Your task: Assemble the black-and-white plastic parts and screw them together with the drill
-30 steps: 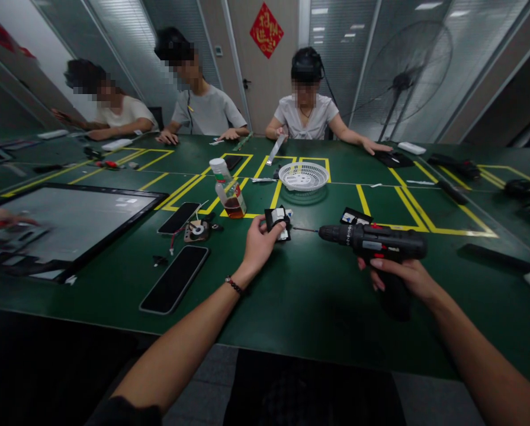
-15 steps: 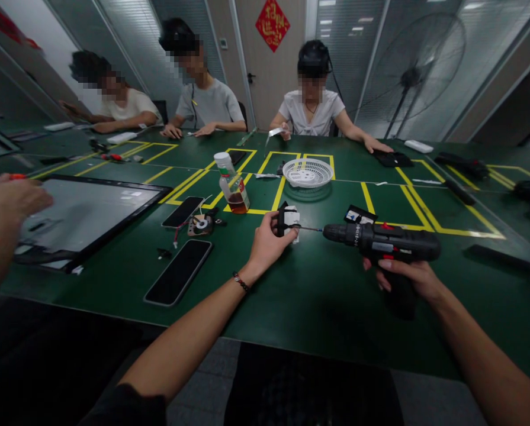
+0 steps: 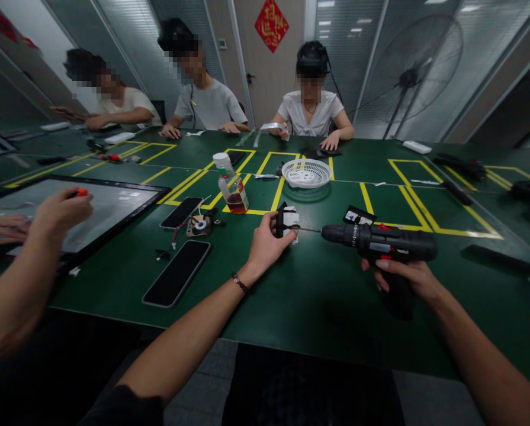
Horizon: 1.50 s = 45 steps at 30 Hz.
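My left hand (image 3: 267,241) is closed around a small black and white part (image 3: 290,218), held on edge over the green table. In my right hand (image 3: 409,278) is a black cordless drill (image 3: 380,241), gripped by its handle and pointing left. The drill's long thin bit (image 3: 308,229) reaches the part beside my left thumb; whether it sits in a screw is too small to tell. Just behind the drill lies a black and white piece (image 3: 359,215). A phone (image 3: 177,273) and a small motor-like part with wires (image 3: 200,225) lie left of my left hand.
A bottle of brown liquid (image 3: 233,184) and a white slotted round cover (image 3: 307,173) stand beyond my hands. At left, a co-worker's hands (image 3: 60,216) are over a large framed panel (image 3: 113,204). Several people sit across the table. A dark bar (image 3: 502,259) lies at right.
My hands, the drill and the part stay nearly still. The co-worker's hand at left has moved right over the panel. Across the table, a person has drawn a black flat item inward.
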Each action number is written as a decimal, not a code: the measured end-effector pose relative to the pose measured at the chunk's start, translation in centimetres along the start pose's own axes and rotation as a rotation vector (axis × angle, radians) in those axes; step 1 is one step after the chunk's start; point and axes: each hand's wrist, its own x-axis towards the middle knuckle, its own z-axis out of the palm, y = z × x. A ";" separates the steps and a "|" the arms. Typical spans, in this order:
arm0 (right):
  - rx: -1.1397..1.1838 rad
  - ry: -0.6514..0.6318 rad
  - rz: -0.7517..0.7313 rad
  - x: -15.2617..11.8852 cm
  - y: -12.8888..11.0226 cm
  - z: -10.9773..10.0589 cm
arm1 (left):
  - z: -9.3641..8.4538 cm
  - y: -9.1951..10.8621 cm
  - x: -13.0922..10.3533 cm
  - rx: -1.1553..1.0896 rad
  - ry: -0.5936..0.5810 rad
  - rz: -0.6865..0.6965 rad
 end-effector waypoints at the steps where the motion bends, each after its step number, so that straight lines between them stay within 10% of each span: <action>1: -0.002 0.002 -0.002 0.0 -0.1 0.1 | 0.0 0.1 0.0 0.007 0.012 0.000; 16: -0.038 0.012 0.000 0.0 -0.4 0.4 | -0.8 0.5 -0.1 0.329 0.064 0.100; 45: -0.103 -0.018 0.001 -0.1 -0.6 0.4 | -0.3 0.2 0.1 0.105 0.049 0.045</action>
